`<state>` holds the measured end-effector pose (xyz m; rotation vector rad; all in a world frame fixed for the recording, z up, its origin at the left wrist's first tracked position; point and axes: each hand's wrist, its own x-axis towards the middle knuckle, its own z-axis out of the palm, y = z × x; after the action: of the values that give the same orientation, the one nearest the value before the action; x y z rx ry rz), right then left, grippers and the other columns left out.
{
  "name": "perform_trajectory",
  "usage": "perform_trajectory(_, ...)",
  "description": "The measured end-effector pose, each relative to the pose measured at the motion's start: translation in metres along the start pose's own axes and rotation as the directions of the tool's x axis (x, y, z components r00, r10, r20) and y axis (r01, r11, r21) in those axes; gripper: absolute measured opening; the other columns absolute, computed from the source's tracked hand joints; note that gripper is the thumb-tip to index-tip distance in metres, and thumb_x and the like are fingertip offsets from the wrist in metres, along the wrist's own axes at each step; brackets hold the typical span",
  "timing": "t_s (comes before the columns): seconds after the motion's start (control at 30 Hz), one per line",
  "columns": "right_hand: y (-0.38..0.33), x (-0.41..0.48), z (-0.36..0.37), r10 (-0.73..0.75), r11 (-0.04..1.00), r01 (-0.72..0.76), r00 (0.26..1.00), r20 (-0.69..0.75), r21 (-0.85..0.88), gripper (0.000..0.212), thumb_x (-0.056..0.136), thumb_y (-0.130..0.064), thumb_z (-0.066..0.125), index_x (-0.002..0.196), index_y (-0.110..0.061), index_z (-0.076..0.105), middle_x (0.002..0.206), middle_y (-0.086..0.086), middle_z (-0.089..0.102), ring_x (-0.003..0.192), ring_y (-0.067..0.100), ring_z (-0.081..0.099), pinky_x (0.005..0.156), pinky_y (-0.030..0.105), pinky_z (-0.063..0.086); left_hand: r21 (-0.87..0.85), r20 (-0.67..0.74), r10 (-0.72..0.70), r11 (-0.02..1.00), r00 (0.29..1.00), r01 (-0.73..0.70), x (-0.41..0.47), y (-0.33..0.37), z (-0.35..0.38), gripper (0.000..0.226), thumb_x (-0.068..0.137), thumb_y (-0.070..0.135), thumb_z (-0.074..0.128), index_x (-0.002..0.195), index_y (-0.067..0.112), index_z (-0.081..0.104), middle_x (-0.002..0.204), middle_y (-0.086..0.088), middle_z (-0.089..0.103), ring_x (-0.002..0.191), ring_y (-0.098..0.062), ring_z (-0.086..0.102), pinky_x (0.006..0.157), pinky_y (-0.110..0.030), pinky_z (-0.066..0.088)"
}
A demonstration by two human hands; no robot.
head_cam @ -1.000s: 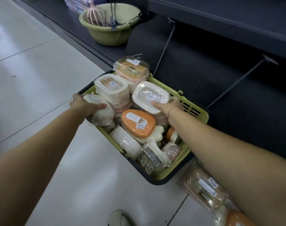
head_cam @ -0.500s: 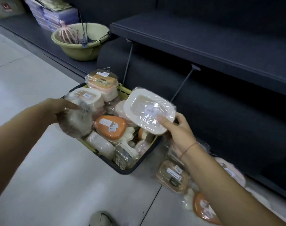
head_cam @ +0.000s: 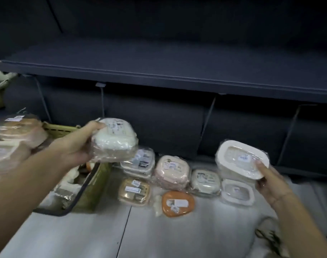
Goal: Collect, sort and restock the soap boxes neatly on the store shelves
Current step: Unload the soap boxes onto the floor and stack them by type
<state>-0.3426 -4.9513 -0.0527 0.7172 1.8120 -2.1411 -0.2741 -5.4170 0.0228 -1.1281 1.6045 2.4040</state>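
Nearest, on the pale floor (head_cam: 196, 235), an orange soap box (head_cam: 178, 203) lies before a loose row of wrapped ones. Higher up, the left hand (head_cam: 73, 149) grips a white soap box (head_cam: 113, 140) over the green basket (head_cam: 95, 185) wall, while the right hand (head_cam: 270, 181) pinches a cream soap box (head_cam: 240, 159) by its near corner. Beyond them runs the dark shelf (head_cam: 177, 67).
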Motion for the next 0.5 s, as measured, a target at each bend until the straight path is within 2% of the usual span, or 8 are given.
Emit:
perform_trajectory(0.07, 0.009, 0.023, -0.026, 0.025, 0.999, -0.021, 0.994, -0.104, 0.032, 0.035, 0.086, -0.04, 0.068, 0.116, -0.024, 0.063, 0.073, -0.013, 0.07, 0.056, 0.001, 0.06, 0.043, 0.012, 0.044, 0.041, 0.109, -0.052, 0.998, 0.993, 0.047, -0.025, -0.023, 0.067, 0.027, 0.09, 0.024, 0.057, 0.11, 0.007, 0.065, 0.098, -0.015, 0.074, 0.086, -0.029, 0.072, 0.071, -0.041, 0.058)
perform_trajectory(0.1, 0.019, 0.035, -0.041, 0.049, 0.999, -0.045, 0.987, -0.152, 0.029, 0.033, 0.09, -0.04, 0.064, 0.118, -0.022, 0.063, 0.073, -0.012, 0.068, 0.059, 0.004, 0.056, 0.043, 0.014, 0.042, 0.033, 0.111, -0.066, 0.997, 0.992, 0.063, -0.028, -0.037, 0.092, 0.028, 0.089, 0.022, 0.057, 0.112, 0.006, 0.065, 0.098, -0.015, 0.074, 0.087, -0.03, 0.071, 0.07, -0.041, 0.057)
perform_trajectory(0.17, 0.04, 0.056, -0.064, 0.102, 0.994, -0.108, 0.969, -0.224, -0.013, 0.037, 0.092, -0.041, 0.062, 0.121, -0.019, 0.062, 0.083, -0.006, 0.066, 0.066, 0.009, 0.051, 0.048, 0.018, 0.041, -0.011, 0.147, -0.09, 0.996, 0.985, 0.093, -0.022, -0.069, 0.125, 0.036, 0.087, 0.021, 0.058, 0.12, 0.007, 0.064, 0.107, -0.015, 0.073, 0.097, -0.032, 0.069, 0.072, -0.041, 0.056)
perform_trajectory(0.23, 0.058, 0.071, -0.076, 0.156, 0.981, -0.177, 0.963, -0.221, -0.079, 0.039, 0.093, -0.04, 0.061, 0.124, -0.018, 0.061, 0.098, 0.001, 0.064, 0.07, 0.012, 0.053, 0.042, 0.017, 0.043, -0.037, 0.133, -0.135, 0.989, 0.982, 0.141, -0.017, -0.1, 0.151, 0.04, 0.087, 0.021, 0.057, 0.124, 0.009, 0.062, 0.112, -0.015, 0.072, 0.1, -0.032, 0.068, 0.069, -0.039, 0.056)
perform_trajectory(0.3, 0.07, 0.082, -0.079, 0.195, 0.96, -0.23, 0.958, -0.211, -0.161, 0.035, 0.096, -0.034, 0.059, 0.125, -0.015, 0.058, 0.105, 0.006, 0.061, 0.069, 0.012, 0.053, 0.036, 0.012, 0.04, -0.047, 0.15, -0.203, 0.976, 0.968, 0.212, -0.019, -0.127, 0.171, 0.037, 0.088, 0.023, 0.057, 0.123, 0.01, 0.063, 0.11, -0.014, 0.072, 0.094, -0.031, 0.071, 0.061, -0.037, 0.058)
perform_trajectory(0.4, 0.079, 0.1, -0.079, 0.212, 0.941, -0.253, 0.958, -0.192, -0.223, 0.026, 0.098, -0.028, 0.055, 0.121, -0.016, 0.058, 0.103, 0.008, 0.06, 0.07, 0.012, 0.053, 0.05, 0.017, 0.045, -0.11, 0.16, -0.25, 0.957, 0.955, 0.269, -0.012, -0.154, 0.181, 0.037, 0.091, 0.025, 0.057, 0.124, 0.01, 0.062, 0.111, -0.014, 0.072, 0.091, -0.031, 0.072, 0.059, -0.039, 0.058)
perform_trajectory(0.5, 0.084, 0.114, -0.076, 0.229, 0.93, -0.272, 0.955, -0.19, -0.248, 0.024, 0.096, -0.028, 0.059, 0.117, -0.017, 0.059, 0.103, 0.005, 0.063, 0.081, 0.018, 0.059, 0.07, 0.025, 0.049, -0.138, 0.136, -0.272, 0.947, 0.953, 0.29, -0.007, -0.168, 0.182, 0.043, 0.083, 0.024, 0.066, 0.123, 0.011, 0.062, 0.117, -0.014, 0.07, 0.106, -0.033, 0.067, 0.08, -0.046, 0.057)
